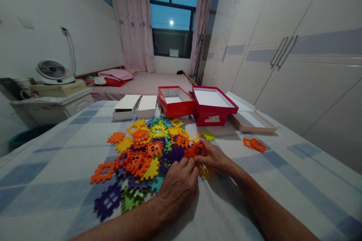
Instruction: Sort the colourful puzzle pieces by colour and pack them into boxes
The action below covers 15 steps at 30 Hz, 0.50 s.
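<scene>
My right hand (216, 157) pinches an orange interlocking plastic tile (191, 152) at the right side of a heap. My left hand (181, 180) is closed, its curled fingertips meeting the near edge of the same orange piece; its grip is partly hidden behind the knuckles. Under the right hand a yellow tile (205, 171) rests on the cloth. Just left of the hands lies a purple tile (175, 153) among the heap of orange, yellow, green, blue and purple window-shaped tiles. A separate orange joined piece (254, 145) lies to the right.
Behind the heap stand a red box (181, 109), a dark pink box (210, 117), a shallow open box (258, 123) and two white boxes (124, 114). A checked cloth (65, 180) covers the surface. A fan (53, 70) sits on the left cabinet; wardrobes (316, 75) line the right.
</scene>
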Motion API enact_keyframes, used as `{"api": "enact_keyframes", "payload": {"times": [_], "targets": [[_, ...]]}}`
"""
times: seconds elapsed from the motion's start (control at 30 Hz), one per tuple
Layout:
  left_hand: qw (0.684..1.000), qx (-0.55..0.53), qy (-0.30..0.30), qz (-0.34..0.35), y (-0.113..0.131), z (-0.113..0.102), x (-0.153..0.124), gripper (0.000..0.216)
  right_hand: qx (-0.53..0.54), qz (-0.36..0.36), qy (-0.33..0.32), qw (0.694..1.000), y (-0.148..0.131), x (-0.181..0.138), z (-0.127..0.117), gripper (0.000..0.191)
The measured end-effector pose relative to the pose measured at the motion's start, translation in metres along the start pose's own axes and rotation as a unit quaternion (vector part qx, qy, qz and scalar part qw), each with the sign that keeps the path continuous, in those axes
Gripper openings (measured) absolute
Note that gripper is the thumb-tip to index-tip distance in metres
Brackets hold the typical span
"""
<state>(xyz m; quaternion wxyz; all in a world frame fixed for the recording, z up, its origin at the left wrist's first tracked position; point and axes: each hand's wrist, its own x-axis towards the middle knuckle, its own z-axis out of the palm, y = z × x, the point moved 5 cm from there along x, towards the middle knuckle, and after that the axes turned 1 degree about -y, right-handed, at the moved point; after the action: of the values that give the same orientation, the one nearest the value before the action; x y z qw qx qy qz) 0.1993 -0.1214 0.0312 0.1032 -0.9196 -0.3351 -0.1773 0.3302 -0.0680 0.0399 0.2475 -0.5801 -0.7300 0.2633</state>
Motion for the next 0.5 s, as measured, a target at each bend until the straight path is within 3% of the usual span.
{"api": "enact_keyframes", "payload": {"times": [0.13,0.27,0.33,0.5], "targets": [[0.999,-0.033,-0.008,-0.017,-0.003,-0.007,0.000,0.010,0.117,-0.027,0.004,0.993,0.008,-0.001,-0.010,0.040],[0.991,-0.063,0.110,-0.054,-0.020,-0.024,0.002,0.038,0.255,-0.028,-0.046,0.965,0.007,-0.004,-0.019,0.041],[0.983,-0.081,0.140,-0.088,-0.033,-0.023,0.004,0.052,0.308,-0.028,-0.068,0.948,0.003,-0.005,-0.020,0.041],[0.958,-0.193,0.098,-0.189,-0.056,0.000,0.006,0.046,0.332,-0.010,-0.045,0.942,0.007,0.000,-0.019,0.043]]}}
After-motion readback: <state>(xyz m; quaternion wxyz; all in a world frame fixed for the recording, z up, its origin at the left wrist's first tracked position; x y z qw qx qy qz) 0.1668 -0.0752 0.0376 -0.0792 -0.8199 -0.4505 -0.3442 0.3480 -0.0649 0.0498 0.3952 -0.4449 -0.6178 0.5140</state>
